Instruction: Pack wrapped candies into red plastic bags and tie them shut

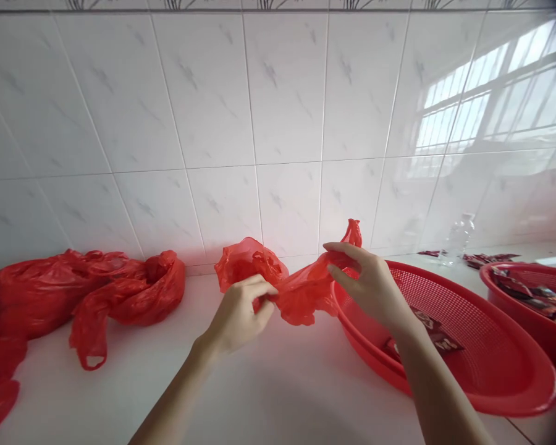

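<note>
Head view: holding red bag [306, 293] in left hand [238, 311], fingers pinched, and right hand [368, 284], loosely curled. Toward back edge of surface [264, 395]

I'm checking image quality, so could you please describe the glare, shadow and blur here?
Head view: a window reflection glares at right on the tiled wall; head view: a soft shadow dims the near white counter; head view: left hand, right hand and the red bag between them show little blur; head view: right corners darken.
</note>
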### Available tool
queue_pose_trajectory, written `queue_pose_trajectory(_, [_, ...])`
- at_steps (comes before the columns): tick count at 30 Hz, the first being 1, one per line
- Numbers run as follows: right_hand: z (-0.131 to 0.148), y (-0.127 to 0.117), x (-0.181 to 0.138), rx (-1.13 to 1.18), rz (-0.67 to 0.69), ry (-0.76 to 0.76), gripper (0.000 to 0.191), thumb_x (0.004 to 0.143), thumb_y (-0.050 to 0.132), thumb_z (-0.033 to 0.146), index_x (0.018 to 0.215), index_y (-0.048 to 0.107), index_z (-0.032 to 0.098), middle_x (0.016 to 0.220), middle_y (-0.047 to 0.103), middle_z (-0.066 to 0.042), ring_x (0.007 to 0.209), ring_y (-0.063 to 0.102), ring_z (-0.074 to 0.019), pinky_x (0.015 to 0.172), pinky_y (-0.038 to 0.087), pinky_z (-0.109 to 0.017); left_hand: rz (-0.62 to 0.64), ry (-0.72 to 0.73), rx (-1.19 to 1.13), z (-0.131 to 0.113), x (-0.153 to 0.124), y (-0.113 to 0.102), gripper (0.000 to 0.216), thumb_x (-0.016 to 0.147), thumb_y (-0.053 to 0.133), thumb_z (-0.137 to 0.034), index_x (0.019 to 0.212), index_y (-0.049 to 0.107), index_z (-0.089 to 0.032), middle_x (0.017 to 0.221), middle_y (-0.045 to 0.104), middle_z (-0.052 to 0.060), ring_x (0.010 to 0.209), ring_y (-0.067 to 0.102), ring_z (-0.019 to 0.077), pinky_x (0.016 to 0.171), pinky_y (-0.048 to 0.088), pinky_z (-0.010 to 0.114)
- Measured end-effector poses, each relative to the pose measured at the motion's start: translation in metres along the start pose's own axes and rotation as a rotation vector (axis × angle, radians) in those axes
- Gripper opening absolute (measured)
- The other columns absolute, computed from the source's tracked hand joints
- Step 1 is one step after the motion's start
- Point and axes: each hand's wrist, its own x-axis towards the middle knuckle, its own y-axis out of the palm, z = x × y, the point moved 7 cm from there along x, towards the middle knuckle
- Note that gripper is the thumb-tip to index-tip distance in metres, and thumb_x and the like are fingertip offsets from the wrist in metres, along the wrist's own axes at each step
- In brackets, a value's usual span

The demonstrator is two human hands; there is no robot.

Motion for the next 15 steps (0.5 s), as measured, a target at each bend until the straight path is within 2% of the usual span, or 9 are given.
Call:
queue_pose_trajectory(3, [-0.008,-0.003,0.002,-0.021,-0.031,0.015,0.039,0.088,0.060,0.026,0.127,0.065,0.023,0.115,0.072,-0.007,0.107,0.067,-0.0238,0.095,0.055,-0.043,-0.177,-0.043,0.020,0.006,0.001,-0.019,0.021,0.085,0.049,-0.011,0.085,0.067,-0.019,0.086,0.065,0.002,0.076,0.059,0.0140,0.067,0.047,0.025])
queue_pose_trajectory(5, [-0.013,-0.004,0.003,-0.032,-0.026,0.024,0.040,0.087,0.061,0.027,0.127,0.064,0.022,0.116,0.072,-0.007,0.108,0.066,-0.0239,0.094,0.055,-0.043,-0.188,-0.056,0.015,0.008,0.002,-0.024,0.020,0.085,0.048,-0.012,0.087,0.067,-0.019,0.086,0.065,0.002,0.077,0.059,0.0139,0.069,0.046,0.025])
queue_pose_trajectory(7, [-0.015,-0.004,0.003,-0.054,-0.029,0.028,0.041,0.086,0.060,0.027,0.127,0.064,0.023,0.116,0.071,-0.007,0.107,0.066,-0.0241,0.094,0.055,-0.043,-0.080,-0.072,0.001,0.007,0.002,-0.020,0.024,0.087,0.046,-0.014,0.090,0.069,-0.021,0.088,0.064,0.001,0.074,0.057,0.0132,0.064,0.044,0.024])
queue_pose_trajectory(9, [-0.014,-0.001,0.003,-0.057,-0.009,0.018,0.043,0.085,0.058,0.022,0.128,0.063,0.023,0.117,0.071,-0.006,0.107,0.067,-0.0233,0.093,0.055,-0.042,0.091,-0.089,0.006,0.003,-0.001,-0.008,0.028,0.088,0.042,-0.014,0.088,0.068,-0.022,0.088,0.063,0.000,0.069,0.055,0.0121,0.059,0.041,0.023])
queue_pose_trajectory(12, [-0.008,0.006,0.002,-0.041,0.076,-0.020,0.046,0.083,0.053,0.015,0.128,0.062,0.023,0.117,0.071,-0.005,0.108,0.066,-0.0213,0.091,0.056,-0.037,0.335,-0.137,0.060,-0.002,-0.010,0.013,0.029,0.087,0.036,-0.014,0.069,0.057,-0.019,0.071,0.055,-0.001,0.055,0.048,0.0101,0.051,0.034,0.024])
queue_pose_trajectory(15, [-0.001,0.015,-0.002,-0.090,0.204,-0.066,0.049,0.081,0.050,0.011,0.126,0.063,0.025,0.119,0.070,-0.004,0.103,0.068,-0.0207,0.085,0.056,-0.035,0.552,-0.266,0.155,0.006,-0.021,0.032,0.019,0.081,0.039,-0.014,0.072,0.055,-0.021,0.056,0.047,-0.004,0.040,0.042,0.0095,0.043,0.029,0.025])
